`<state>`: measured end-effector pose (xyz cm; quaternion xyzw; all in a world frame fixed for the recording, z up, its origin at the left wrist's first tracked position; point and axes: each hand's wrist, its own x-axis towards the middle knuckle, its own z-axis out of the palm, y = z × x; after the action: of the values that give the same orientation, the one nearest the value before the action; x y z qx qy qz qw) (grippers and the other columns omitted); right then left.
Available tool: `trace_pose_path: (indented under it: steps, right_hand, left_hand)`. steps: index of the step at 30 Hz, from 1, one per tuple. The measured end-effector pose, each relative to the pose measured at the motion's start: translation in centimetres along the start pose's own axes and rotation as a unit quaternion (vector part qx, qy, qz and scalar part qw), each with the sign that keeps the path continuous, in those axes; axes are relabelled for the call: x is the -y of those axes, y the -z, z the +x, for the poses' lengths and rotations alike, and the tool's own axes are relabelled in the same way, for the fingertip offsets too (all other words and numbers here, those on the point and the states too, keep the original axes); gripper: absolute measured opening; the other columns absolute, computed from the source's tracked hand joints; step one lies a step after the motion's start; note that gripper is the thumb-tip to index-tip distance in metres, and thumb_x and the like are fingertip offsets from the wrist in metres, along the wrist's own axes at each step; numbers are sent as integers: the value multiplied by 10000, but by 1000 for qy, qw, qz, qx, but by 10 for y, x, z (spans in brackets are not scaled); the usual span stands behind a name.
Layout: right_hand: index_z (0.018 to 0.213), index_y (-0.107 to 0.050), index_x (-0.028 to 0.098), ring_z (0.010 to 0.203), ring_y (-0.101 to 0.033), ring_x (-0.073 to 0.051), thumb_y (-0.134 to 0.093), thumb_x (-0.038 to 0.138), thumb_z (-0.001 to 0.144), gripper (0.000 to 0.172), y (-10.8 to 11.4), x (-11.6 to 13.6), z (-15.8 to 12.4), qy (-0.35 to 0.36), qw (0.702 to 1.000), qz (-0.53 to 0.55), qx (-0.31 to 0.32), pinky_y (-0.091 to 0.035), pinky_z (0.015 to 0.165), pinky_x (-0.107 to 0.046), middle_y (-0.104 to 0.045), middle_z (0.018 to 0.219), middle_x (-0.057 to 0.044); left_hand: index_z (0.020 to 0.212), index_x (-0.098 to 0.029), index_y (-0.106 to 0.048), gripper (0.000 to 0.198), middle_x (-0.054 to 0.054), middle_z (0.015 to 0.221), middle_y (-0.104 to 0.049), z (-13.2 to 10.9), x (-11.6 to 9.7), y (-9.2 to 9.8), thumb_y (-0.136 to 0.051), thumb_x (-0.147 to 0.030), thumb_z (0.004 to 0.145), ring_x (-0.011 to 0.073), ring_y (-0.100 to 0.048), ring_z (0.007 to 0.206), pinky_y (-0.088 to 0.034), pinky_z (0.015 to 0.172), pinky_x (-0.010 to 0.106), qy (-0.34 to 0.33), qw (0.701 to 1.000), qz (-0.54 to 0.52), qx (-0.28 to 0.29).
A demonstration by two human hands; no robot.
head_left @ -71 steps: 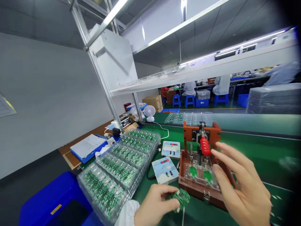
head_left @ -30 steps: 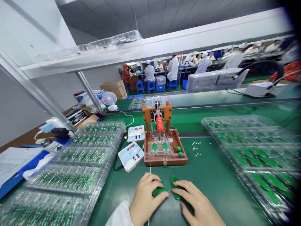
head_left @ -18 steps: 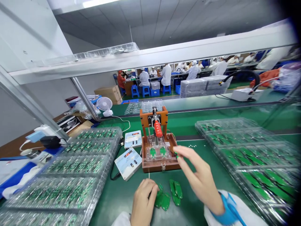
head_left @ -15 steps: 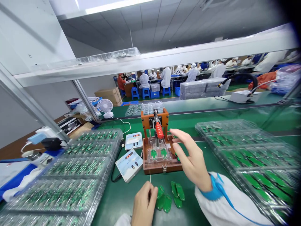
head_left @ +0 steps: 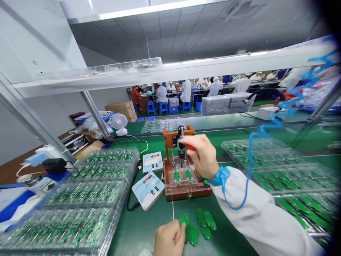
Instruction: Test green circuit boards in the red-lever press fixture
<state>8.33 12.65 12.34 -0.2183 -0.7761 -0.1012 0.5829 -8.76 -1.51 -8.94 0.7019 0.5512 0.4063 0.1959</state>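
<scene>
My right hand (head_left: 202, 154) is wrapped around the red handle (head_left: 190, 147) of the toggle clamp on the orange and brown test fixture (head_left: 177, 193). Two green circuit boards (head_left: 188, 175) lie under the fixture's clear plate, below the clamp's plunger. Low in the view, my left hand (head_left: 169, 239) is closed, and a thin pale stick (head_left: 173, 210) points up from its fingers towards the fixture. Beside that hand, several loose green boards (head_left: 193, 234) lie on the mat, and more (head_left: 205, 222) lie just right of them.
Left of the fixture sit two white boxes with red displays (head_left: 148, 190) (head_left: 152, 161). Clear trays of boards (head_left: 87, 193) are stacked on the left, others (head_left: 282, 177) on the right. A blue coiled cord (head_left: 250, 160) hangs from my right wrist strap. A small fan (head_left: 118, 121) stands behind.
My right hand has moved left from beside the fixture and closed on the red handle. My left hand sits slightly lower and further right. The view has shifted a little.
</scene>
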Motion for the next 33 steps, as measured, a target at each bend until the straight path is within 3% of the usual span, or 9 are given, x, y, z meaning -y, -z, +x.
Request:
trace_pose_path:
  steps: [4, 7, 10, 12, 16, 19, 23, 27, 33]
  right_hand:
    - [1221, -624, 241, 731, -624, -156, -416, 387, 1096, 283, -6, -12, 68, -121, 987, 85, -56, -520, 763, -301, -649, 791, 10]
    - [1163, -653, 208, 666, -608, -140, -364, 360, 1094, 334, -20, -43, 109, -235, 965, 118, 12, -496, 724, -268, -618, 693, 34]
    - [965, -725, 170, 770, -645, -171, -431, 321, 1049, 341, -29, -74, 117, -303, 945, 88, 84, -487, 803, -297, -690, 754, -3]
    - [913, -742, 166, 879, -665, -205, -497, 340, 1009, 315, -25, -85, 103, -314, 942, 74, 89, -480, 872, -327, -742, 870, -34]
    - [1201, -670, 195, 1077, -638, -232, -515, 399, 978, 339, 2, -77, 34, -332, 943, 31, 22, -470, 939, -346, -713, 1180, -77]
    - [1168, -633, 160, 963, -652, -247, -472, 458, 993, 381, 19, -60, -34, -372, 928, -4, -4, -506, 801, -354, -715, 1058, -114]
    - [972, -718, 189, 945, -645, -266, -527, 405, 969, 288, 14, -32, -103, -378, 922, -9, 83, -511, 857, -418, -725, 982, -92]
    - [1134, -734, 219, 1195, -545, -337, -542, 330, 962, 281, -6, -13, -131, -360, 922, -16, 144, -424, 1016, -538, -677, 1206, -121]
    - [1070, -714, 237, 1288, -477, -354, -540, 264, 943, 217, -17, -12, -134, -374, 914, 14, 158, -357, 1073, -568, -649, 1286, -109]
  left_hand:
    - [624, -189, -126, 486, -32, 521, -268, 0, 2, -1, -398, -340, 997, 116, -311, 477, -274, 552, 271, -22, 1000, 6, 13]
    - [624, -186, -138, 480, -29, 518, -311, 1, 3, -1, -416, -311, 995, 114, -334, 478, -284, 552, 263, -41, 999, 9, 12]
    - [620, -186, -173, 459, -30, 523, -336, 0, 4, -2, -424, -288, 990, 109, -344, 481, -295, 553, 255, -60, 998, 25, 3]
    - [610, -189, -222, 437, -32, 532, -358, 0, 4, 0, -428, -265, 988, 105, -360, 481, -303, 547, 246, -69, 997, 35, -14]
    - [689, -203, -496, 318, -10, 663, -515, 12, -6, 20, -444, -245, 999, 111, -487, 547, -396, 560, 215, -57, 997, 20, -57]
    - [1022, -224, -676, 207, 74, 1026, -653, 42, -21, 44, -472, -260, 1003, 182, -652, 898, -529, 759, 271, -51, 997, 34, -47]
    - [1177, -228, -688, 290, 116, 1276, -601, 99, -32, 56, -457, -283, 1011, 286, -555, 1231, -485, 1033, 484, -54, 993, 96, -46]
    - [1244, -188, -660, 318, 134, 1325, -572, 132, -25, 38, -478, -295, 1005, 312, -516, 1253, -444, 1072, 559, -61, 988, 138, -41]
    - [1222, -228, -636, 289, 117, 1335, -574, 129, -16, 16, -463, -328, 1014, 300, -498, 1294, -430, 1089, 551, -47, 990, 104, -78]
